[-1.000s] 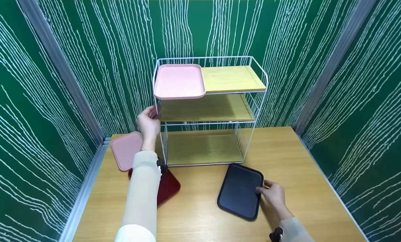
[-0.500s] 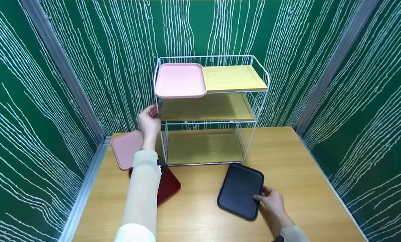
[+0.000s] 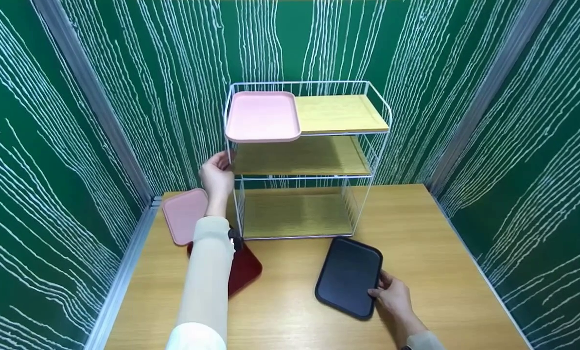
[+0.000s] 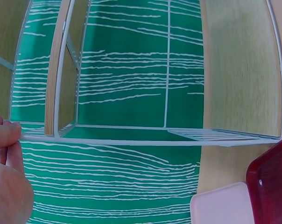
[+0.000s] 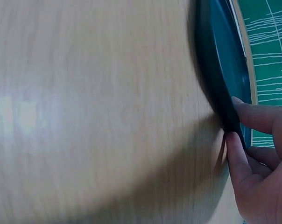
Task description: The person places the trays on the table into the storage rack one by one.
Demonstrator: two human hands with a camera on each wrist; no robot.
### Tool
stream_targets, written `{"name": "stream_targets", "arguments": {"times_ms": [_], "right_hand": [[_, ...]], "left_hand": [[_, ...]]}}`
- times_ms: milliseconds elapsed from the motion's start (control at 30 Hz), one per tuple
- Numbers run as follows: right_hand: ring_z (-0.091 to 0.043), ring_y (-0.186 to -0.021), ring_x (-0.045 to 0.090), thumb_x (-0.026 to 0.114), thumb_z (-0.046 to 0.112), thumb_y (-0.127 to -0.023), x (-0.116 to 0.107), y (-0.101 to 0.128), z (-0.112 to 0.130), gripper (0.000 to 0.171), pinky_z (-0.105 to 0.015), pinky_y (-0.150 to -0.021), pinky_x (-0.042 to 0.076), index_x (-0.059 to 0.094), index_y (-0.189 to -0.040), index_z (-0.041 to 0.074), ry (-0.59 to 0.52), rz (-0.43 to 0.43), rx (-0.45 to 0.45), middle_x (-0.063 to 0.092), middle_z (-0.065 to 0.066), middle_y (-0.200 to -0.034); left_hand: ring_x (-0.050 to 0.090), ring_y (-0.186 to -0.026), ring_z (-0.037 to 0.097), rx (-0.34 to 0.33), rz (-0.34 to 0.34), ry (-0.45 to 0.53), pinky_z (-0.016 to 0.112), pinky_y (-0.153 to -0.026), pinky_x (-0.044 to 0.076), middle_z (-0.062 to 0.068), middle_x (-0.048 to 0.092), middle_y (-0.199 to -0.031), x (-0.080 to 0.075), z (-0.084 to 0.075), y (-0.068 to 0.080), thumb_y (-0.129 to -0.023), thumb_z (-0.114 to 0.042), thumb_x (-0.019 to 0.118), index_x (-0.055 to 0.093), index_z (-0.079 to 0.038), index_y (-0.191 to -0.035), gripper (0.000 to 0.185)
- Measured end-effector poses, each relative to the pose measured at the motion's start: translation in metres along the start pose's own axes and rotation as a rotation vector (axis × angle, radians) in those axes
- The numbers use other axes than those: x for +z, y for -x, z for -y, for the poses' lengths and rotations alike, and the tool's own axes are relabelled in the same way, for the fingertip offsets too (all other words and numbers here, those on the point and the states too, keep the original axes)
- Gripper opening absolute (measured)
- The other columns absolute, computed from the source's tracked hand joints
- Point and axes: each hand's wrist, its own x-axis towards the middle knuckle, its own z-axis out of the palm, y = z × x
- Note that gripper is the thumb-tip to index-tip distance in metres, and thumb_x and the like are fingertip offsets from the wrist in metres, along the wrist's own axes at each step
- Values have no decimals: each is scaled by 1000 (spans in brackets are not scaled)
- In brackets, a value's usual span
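A white wire rack (image 3: pixel 367 160) with three wooden shelves stands at the back of the table. A pink tray (image 3: pixel 263 116) lies on the left of its top shelf. My left hand (image 3: pixel 217 177) grips the rack's front left post (image 4: pixel 131 141) at middle-shelf height. A dark navy tray (image 3: pixel 348 277) lies on the table in front of the rack. My right hand (image 3: pixel 392 294) pinches the navy tray's right edge (image 5: pixel 222 112), thumb and fingers on the rim.
A second pink tray (image 3: pixel 183 214) lies on the table left of the rack, with a dark red tray (image 3: pixel 243 270) partly under my left forearm. Green patterned walls close in on three sides. Bare wooden table (image 3: pixel 430 233) shows to the right.
My right hand has slid down the navy tray's right edge toward its near corner. The left hand stays on the rack post.
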Motion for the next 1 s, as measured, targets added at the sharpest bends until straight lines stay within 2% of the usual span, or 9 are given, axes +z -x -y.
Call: {"name": "stream_targets", "arguments": {"times_ms": [233,433,500,633,767,833,1000], "right_hand": [[-44,-126,65,83,-4,-85,-2,2,-3,71,-54,-109,52,53,-149,-11,3,-25,-25,62,-31,-142],[-35,-111,71,84,1,-88,-2,3,-3,63,-43,-98,60,58,-143,-14,-11,-36,17,73,-27,-124],[-35,-109,71,86,4,-86,-1,5,-2,64,-46,-100,59,59,-141,-15,9,-43,9,74,-25,-120],[-38,-113,72,88,3,-82,-1,6,-1,74,-51,-106,55,53,-145,-17,0,-33,-3,71,-30,-125],[-36,-112,72,86,0,-82,-3,7,-1,76,-39,-98,60,50,-146,-19,-50,-26,21,68,-31,-128],[-35,-111,72,84,0,-84,-3,6,-2,72,-32,-91,62,52,-145,-18,-75,-30,36,69,-30,-126],[-32,-114,69,78,2,-89,-4,6,-2,57,-22,-86,58,60,-141,-13,-85,-46,53,72,-26,-124]], "left_hand": [[70,-124,37,-6,6,10,39,-108,56,20,76,-125,0,-2,2,-87,31,55,77,2,-123,52],[69,-126,33,-17,18,-8,37,-109,55,19,74,-129,-2,-2,2,-90,28,56,74,3,-127,48],[69,-126,33,-19,22,-12,37,-110,54,18,74,-130,-3,-2,3,-93,26,58,74,2,-128,46],[69,-126,35,-19,15,-8,38,-109,55,20,74,-129,-3,-3,2,-92,26,58,74,3,-127,45],[70,-124,37,-4,4,-13,41,-108,56,22,75,-126,-3,-2,1,-91,27,57,75,5,-124,44],[70,-123,37,4,0,-19,42,-108,56,22,75,-125,-2,-3,1,-90,27,58,76,5,-123,43],[71,-122,36,10,1,-38,41,-107,56,21,75,-125,-2,-2,1,-90,26,58,76,3,-124,45]]}}
